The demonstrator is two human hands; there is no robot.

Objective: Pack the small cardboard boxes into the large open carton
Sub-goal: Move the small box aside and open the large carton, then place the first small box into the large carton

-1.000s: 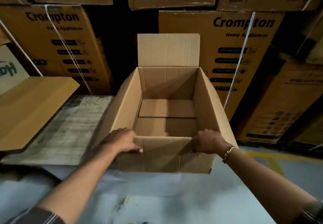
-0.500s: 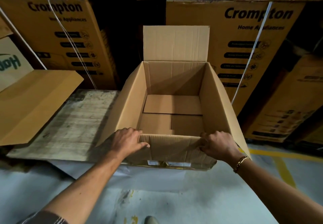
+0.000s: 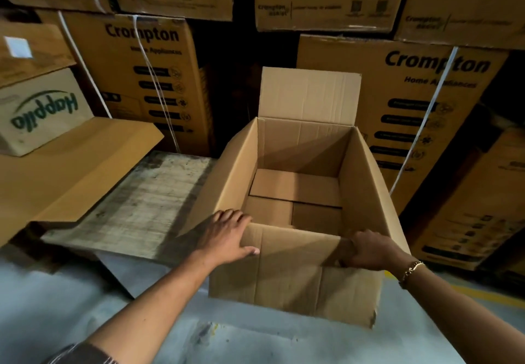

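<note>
down at 6 o'clock, right in front of you, sits the large open carton (image 3: 366, 187), and both your hands are on its near end. your left hand (image 3: 227, 235) is wrapped over the near-left corner, fingers on top of the side wall and thumb lying across the near flap (image 3: 289, 264). your right hand (image 3: 369, 250), the one with the gold bracelet (image 3: 412, 268), is curled tight round the near-right corner. so neither hand is free yet, fyi.

carton's long axis runs from 6 to 12 o'clock, away from you, with the far flap (image 3: 309, 93) standing straight up at the back. inside there's nothing but the folded bottom flaps, so packing hasn't started imo.

thing is, i can't see any small boxes that are clearly the ones to pack. nearest smaller box is the happilo box (image 3: 42, 110) over at 10 o'clock, upside down going by the print, sitting on a flat cardboard sheet (image 3: 79, 164), well apart from the carton. if that's the stock, your left hand is the closer one and the reach goes across the worn wooden board (image 3: 147, 201) just beside the carton's left wall.

behind everything from 11 to 2 o'clock are stacked crompton cartons (image 3: 147, 79), strapped shut. grey floor (image 3: 85, 307) under you.
</note>
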